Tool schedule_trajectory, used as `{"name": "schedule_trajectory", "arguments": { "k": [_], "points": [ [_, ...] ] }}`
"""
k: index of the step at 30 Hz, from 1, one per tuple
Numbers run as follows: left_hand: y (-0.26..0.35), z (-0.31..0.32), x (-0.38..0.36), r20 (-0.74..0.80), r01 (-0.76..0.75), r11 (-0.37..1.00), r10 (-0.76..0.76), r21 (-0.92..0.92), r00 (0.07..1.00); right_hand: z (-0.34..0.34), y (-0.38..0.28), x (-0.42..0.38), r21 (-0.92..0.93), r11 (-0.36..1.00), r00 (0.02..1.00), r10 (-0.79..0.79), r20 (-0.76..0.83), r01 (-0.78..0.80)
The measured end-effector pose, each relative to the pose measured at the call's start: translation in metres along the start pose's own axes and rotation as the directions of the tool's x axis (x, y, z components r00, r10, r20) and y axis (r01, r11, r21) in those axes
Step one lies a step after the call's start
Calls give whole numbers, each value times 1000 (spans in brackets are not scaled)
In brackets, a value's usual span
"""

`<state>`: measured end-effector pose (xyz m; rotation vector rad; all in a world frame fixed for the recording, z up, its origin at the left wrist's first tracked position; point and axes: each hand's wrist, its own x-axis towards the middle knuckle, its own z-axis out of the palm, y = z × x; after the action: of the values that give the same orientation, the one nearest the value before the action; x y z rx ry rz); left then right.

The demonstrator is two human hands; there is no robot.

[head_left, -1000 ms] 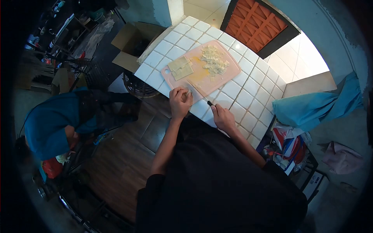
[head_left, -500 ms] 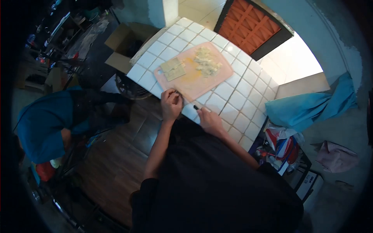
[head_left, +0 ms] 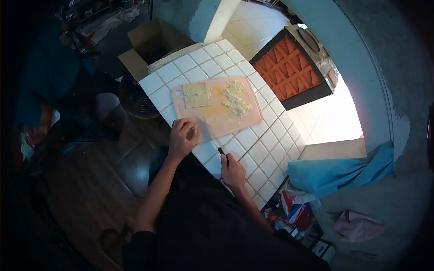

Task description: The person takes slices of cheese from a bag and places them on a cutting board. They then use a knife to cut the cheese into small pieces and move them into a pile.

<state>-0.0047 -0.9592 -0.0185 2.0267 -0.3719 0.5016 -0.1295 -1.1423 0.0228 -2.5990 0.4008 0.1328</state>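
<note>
My right hand is wrapped round the black handle of a knife, whose thin blade reaches over the near edge of a pink cutting board. My left hand is curled at the board's near left corner, beside the blade; what its fingers pinch is mostly hidden. A few small pale bits lie by the blade. Pale yellow flat sheets, stacked or laid side by side, rest at the board's left. A heap of pale shredded strips sits at its right.
The board lies on a white tiled counter. An open cardboard box is beyond its left side. A person in a teal shirt is at the far left. Blue cloth and plastic bags are to the right.
The view has shifted, so the counter appears lower and turned. The knife blade now shows over the board's near edge, beside my left hand. The person at left has moved from a bent pose.
</note>
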Motion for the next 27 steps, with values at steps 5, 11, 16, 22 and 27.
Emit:
{"name": "schedule_trajectory", "arguments": {
  "k": [5,11,16,22,27],
  "points": [
    [0,3,-6,-37,-30,999,31,10,999,1,11,0,66,997,997,-41,-59,45],
    [-5,8,-10,-111,-22,1000,21,-7,994,21,32,-13,164,954,948,-208,-242,251],
    [-3,10,-8,-110,5,1000,-9,-31,994,24,39,-14,313,889,914,-223,-338,333],
    [5,11,1,-80,54,999,-53,5,995,32,49,-11,492,816,913,-102,-396,305],
    [8,21,11,-39,-8,994,12,106,999,40,54,-3,476,813,848,-43,-528,337]
  ]
}}
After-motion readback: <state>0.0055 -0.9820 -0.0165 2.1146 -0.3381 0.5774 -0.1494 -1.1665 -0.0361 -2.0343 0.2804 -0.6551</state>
